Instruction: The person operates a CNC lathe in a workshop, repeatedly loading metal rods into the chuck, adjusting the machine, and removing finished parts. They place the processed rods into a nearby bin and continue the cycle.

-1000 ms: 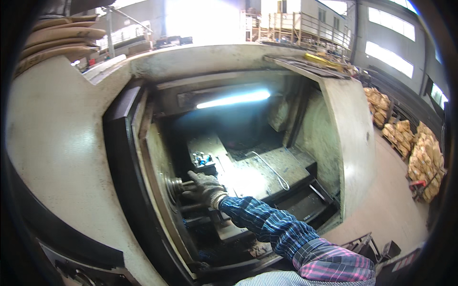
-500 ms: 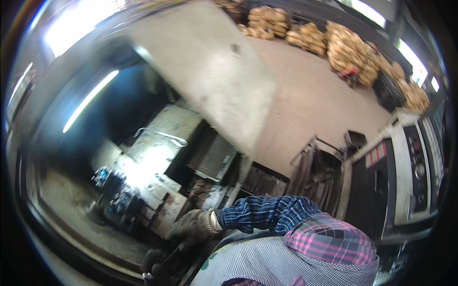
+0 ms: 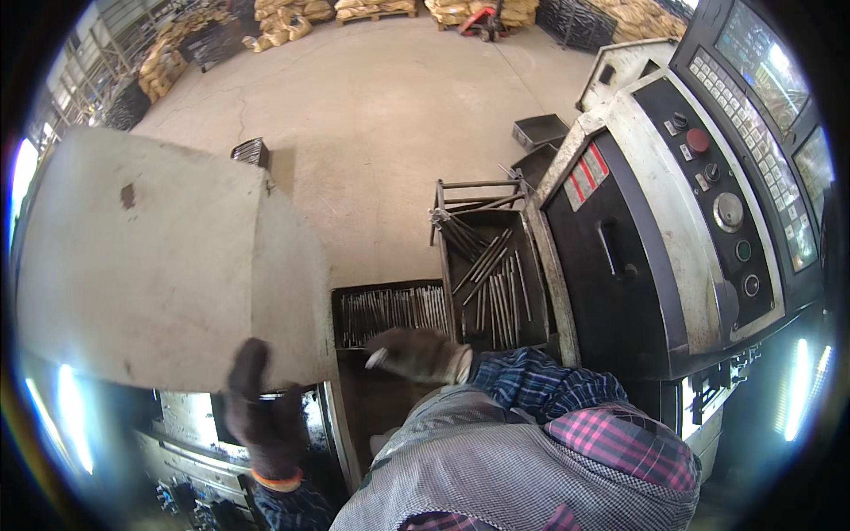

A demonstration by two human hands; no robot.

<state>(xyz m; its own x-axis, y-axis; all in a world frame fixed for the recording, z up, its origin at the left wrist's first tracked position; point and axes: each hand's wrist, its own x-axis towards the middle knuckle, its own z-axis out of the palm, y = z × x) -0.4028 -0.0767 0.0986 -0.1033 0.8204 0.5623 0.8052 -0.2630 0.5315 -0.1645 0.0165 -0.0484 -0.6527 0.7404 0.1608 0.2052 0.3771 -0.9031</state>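
My left hand (image 3: 268,429), in a dark brown glove with an orange cuff edge, is at the lower left beside the lower edge of a cream machine door (image 3: 142,257). Its fingers are spread, and nothing shows in them. To its right, my right hand (image 3: 421,356) wears a similar glove with its fingers curled together. A pale, shiny tip, like the end of a metal rod (image 3: 378,358), pokes out at its fingertips; the rest is hidden. Just beyond this hand lies a dark tray (image 3: 339,320) packed with upright metal rods (image 3: 398,307).
Longer rods (image 3: 500,288) lie in a dark metal bin (image 3: 460,332) ahead. A machine with a control panel (image 3: 708,177) stands close on the right. Dark boxes (image 3: 540,130) sit on the floor. Stacked tan sacks (image 3: 372,7) and a red pallet jack (image 3: 482,22) are at the back.
My view has swung right, away from the lit machine interior. My hands, close together at the machine before, are now apart, the right one near the tray of rods.
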